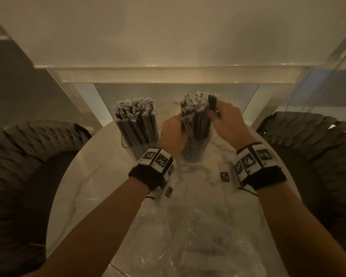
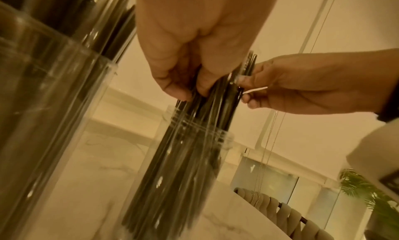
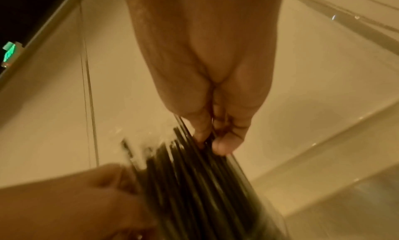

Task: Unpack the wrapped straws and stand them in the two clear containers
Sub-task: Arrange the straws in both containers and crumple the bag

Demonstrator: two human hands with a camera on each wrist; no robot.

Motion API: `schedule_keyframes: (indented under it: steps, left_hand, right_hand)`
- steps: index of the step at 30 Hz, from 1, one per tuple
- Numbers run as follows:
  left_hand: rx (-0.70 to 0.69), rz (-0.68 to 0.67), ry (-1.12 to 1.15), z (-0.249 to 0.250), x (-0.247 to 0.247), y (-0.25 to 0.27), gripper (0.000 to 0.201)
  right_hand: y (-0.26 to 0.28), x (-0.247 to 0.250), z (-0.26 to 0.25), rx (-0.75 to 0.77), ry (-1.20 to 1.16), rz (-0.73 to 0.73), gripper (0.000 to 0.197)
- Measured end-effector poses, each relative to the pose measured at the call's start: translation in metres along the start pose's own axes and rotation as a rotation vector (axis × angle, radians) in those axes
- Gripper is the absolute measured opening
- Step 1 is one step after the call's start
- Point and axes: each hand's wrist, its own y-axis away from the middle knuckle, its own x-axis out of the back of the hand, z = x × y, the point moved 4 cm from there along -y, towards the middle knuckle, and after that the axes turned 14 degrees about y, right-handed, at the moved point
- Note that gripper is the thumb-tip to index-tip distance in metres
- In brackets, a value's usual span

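Two clear containers stand on the round marble table point(image 1: 84, 188). The left container point(image 1: 131, 145) point(image 2: 43, 90) is packed with upright dark wrapped straws point(image 1: 135, 116). The right container point(image 1: 195, 151) point(image 2: 194, 158) holds a bundle of the same straws point(image 1: 196, 114) point(image 2: 183, 166) point(image 3: 194, 184). My left hand point(image 1: 173, 130) point(image 2: 185, 83) grips this bundle from the left, fingers curled round the straws. My right hand point(image 1: 225, 116) point(image 3: 212, 137) point(image 2: 280, 90) pinches a few straws on the bundle's right side, near their tops.
Crumpled clear plastic packaging point(image 1: 198, 232) lies on the near part of the table. A woven chair point(image 1: 24, 166) stands at the left and another point(image 1: 316, 156) at the right. A glass pane and white ledge point(image 1: 168, 72) rise behind the table.
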Motion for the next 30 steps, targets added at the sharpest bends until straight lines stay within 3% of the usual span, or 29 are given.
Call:
schedule_keyframes:
  steps: [4, 7, 10, 12, 14, 17, 20, 22, 24, 27, 30]
  left_hand:
    - [0.033, -0.1, -0.057, 0.001, -0.002, -0.001, 0.024]
    - [0.034, -0.069, 0.023, -0.006, 0.0, 0.003, 0.023]
    - [0.121, 0.069, 0.242, -0.021, 0.006, 0.016, 0.035]
    - [0.12, 0.159, 0.279, -0.025, 0.009, 0.025, 0.024]
    - [0.072, 0.189, 0.295, -0.026, 0.009, 0.031, 0.016]
    - [0.014, 0.159, 0.286, -0.025, 0.004, 0.028, 0.011]
    - [-0.082, 0.062, 0.223, -0.013, -0.002, 0.023, 0.012]
    - [-0.148, 0.008, 0.229, -0.005, -0.005, 0.023, 0.019]
    - [-0.192, 0.039, 0.252, 0.001, 0.0, 0.024, 0.02]
    - [-0.14, 0.218, 0.323, -0.003, 0.015, 0.023, 0.02]
    - [-0.02, 0.202, 0.292, -0.008, 0.016, 0.016, 0.057]
  right_hand:
    - [0.0, -0.018, 0.014, -0.027, 0.039, -0.185, 0.02]
    - [0.012, -0.023, 0.022, -0.068, -0.06, -0.135, 0.025]
    - [0.023, -0.015, 0.032, -0.163, -0.282, 0.017, 0.04]
    - [0.04, -0.003, 0.035, -0.255, -0.387, 0.219, 0.031]
    - [0.06, 0.0, 0.026, -0.275, -0.375, 0.325, 0.021]
    - [0.073, -0.018, 0.001, -0.236, -0.287, 0.264, 0.02]
    - [0.064, -0.04, -0.01, -0.203, -0.24, 0.219, 0.045]
    - [0.055, -0.047, -0.007, -0.188, -0.19, 0.205, 0.034]
    - [0.046, -0.044, -0.001, -0.171, -0.13, 0.193, 0.023]
    - [0.033, -0.022, 0.007, -0.174, -0.115, 0.167, 0.02]
    - [0.018, -0.008, 0.009, -0.103, -0.041, 0.054, 0.014]
